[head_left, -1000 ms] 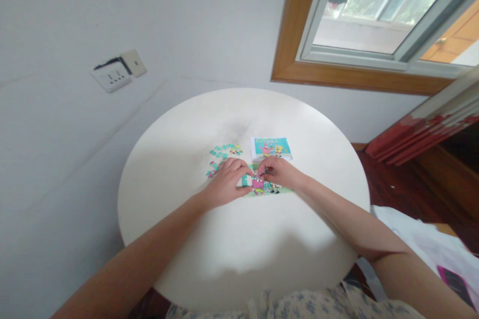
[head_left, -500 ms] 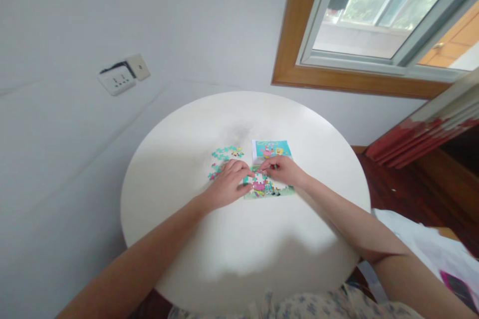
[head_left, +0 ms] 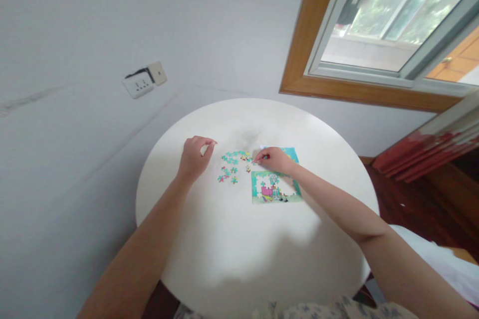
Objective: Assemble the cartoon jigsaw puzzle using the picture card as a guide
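A partly assembled jigsaw puzzle (head_left: 267,192) with a green border and a pink cartoon figure lies on the table, with white gaps in its middle. Up and to its left, loose puzzle pieces (head_left: 232,158) in teal, pink and yellow are scattered. My right hand (head_left: 276,160) is over the right end of these pieces, its fingertips pinched on a puzzle piece (head_left: 255,162). My left hand (head_left: 194,157) hovers left of the pile, thumb and forefinger tips together; whether something small is between them is unclear. Behind my right hand, a blue puzzle box (head_left: 290,151) is partly hidden.
The round white table (head_left: 209,249) stands against a wall with a socket (head_left: 139,84). A wood-framed window (head_left: 359,90) is at the upper right, with a red and white curtain (head_left: 407,142) below it. White cloth or plastic (head_left: 422,249) lies beyond the table's right edge.
Both hands have left the puzzle. The left has moved left past the loose pieces, and the right has gone up to the pile's right end. The view has shifted slightly.
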The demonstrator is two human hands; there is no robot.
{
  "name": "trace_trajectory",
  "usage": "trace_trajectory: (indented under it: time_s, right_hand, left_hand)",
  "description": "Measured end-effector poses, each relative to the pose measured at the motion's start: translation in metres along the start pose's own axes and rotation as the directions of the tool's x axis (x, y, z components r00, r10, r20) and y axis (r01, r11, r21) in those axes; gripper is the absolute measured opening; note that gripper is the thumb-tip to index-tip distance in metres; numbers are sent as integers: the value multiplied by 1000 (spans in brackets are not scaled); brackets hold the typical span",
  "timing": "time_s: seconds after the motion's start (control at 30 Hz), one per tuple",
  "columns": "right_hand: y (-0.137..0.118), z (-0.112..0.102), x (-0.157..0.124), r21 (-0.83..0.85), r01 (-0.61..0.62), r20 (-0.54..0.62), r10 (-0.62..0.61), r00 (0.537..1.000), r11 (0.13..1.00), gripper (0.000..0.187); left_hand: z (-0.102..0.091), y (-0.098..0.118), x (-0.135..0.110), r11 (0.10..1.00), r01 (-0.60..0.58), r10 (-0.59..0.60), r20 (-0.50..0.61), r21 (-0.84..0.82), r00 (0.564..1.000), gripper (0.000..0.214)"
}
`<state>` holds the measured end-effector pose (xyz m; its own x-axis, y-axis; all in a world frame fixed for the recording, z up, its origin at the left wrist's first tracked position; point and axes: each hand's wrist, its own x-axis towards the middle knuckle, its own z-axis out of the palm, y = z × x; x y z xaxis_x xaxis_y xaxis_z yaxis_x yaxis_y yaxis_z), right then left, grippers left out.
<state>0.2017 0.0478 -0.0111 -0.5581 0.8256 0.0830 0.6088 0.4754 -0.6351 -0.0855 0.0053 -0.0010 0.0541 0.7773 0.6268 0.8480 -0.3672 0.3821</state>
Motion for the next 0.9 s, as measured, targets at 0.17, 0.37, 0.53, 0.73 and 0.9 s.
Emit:
trace_trajectory:
  time_s: [0.17,0.37,0.53,0.73,0.9]
  right_hand:
    - [-10,-1,9,-117,42,-82,-52,995,992,11]
    - [-55,25,17,-83,493,132,-481,867,866,15]
    - [-77,49,29,-155,573,265,-525,809,805,21]
    - [-89,57,29,-291,442,261,-374,890,849,14]
    - [-92,61,34,-250,437,317,-353,880,864,6]
  left_hand:
    - [1,-3,-2,999,39,-39,-9,-5,999,23]
    - [4,-3,-4,999,31,-31,-11,-5,999,21]
    - [1,-1,-5,1000,30,-30,-17,0,999,21]
    - [1,2,-5,1000,19,-19,-14,-10,1000,20]
    - [1,2,-4,1000,18,-18,-14,-14,1000,19]
